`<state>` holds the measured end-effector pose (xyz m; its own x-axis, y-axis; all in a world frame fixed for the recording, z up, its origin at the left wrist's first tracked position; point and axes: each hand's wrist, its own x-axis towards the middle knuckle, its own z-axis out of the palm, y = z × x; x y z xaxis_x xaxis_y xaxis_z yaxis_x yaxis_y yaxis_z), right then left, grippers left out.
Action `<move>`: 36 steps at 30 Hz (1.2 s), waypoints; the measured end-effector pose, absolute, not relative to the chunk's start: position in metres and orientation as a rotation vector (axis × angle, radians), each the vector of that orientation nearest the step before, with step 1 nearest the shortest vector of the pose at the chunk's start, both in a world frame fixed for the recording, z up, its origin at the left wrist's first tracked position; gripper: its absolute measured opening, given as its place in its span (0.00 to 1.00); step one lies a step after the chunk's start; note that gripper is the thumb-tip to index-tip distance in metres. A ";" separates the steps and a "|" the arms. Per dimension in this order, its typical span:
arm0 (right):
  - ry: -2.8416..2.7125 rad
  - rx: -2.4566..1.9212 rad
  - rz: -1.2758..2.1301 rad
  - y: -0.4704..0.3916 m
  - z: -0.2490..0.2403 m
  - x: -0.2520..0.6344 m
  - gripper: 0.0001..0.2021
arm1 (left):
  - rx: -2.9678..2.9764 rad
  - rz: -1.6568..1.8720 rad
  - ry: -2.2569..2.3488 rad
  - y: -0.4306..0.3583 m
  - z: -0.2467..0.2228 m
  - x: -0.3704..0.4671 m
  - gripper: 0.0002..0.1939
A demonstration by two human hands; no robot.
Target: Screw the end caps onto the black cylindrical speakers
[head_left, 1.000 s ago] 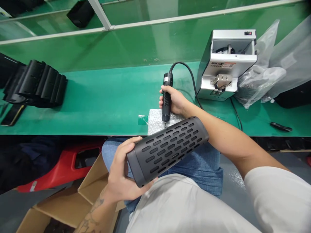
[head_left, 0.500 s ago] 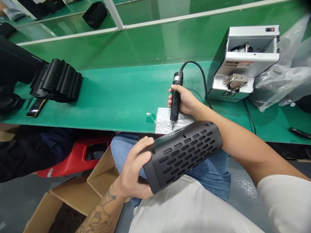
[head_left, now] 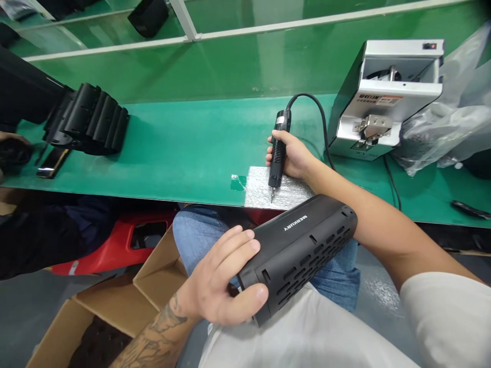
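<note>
My left hand (head_left: 226, 278) grips one end of a black slotted housing (head_left: 303, 225) marked MERKURY, held tilted above my lap. The slotted side faces down toward me and the lettered side is turned up. The far end of the housing lies close to my right forearm. My right hand (head_left: 289, 153) is wrapped around a black electric screwdriver (head_left: 279, 148), upright with its bit pointing down. That bit is just over a silvery foam sheet (head_left: 257, 189) at the bench edge; whether it touches, I cannot tell.
A grey machine (head_left: 383, 112) stands at the right of the green bench (head_left: 184, 148), beside clear plastic bags (head_left: 441, 133). Stacked black housings (head_left: 88, 120) and a phone (head_left: 52, 162) are at the left. Below are an open cardboard box (head_left: 103, 301) and a red stool (head_left: 118, 245).
My left hand has rolled the housing so its lettered side now shows more and its slots less. The screwdriver has stayed nearly in place. At the far left, another person's hand has appeared.
</note>
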<state>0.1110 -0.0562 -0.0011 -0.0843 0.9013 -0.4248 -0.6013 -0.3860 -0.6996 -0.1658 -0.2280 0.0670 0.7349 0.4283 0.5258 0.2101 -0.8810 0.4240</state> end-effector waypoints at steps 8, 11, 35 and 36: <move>-0.430 -0.990 1.716 -0.056 -0.004 0.112 0.14 | 2.606 0.940 0.542 -0.230 0.057 -0.167 0.40; -0.433 -0.969 1.716 -0.058 -0.006 0.111 0.16 | 2.537 1.022 0.581 -0.227 0.053 -0.167 0.49; -1.020 -1.060 0.079 -0.124 0.131 0.250 0.14 | 1.404 0.949 1.086 -0.147 0.028 -0.139 0.60; -1.013 -1.077 0.064 -0.123 0.128 0.250 0.14 | 1.441 0.946 1.066 -0.141 0.027 -0.134 0.60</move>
<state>0.2499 -0.1231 0.1277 0.5724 0.4958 0.6532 0.4099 0.5169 -0.7515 -0.1338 -0.1406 0.0271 0.2877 0.9577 0.0054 0.1199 -0.0416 0.9919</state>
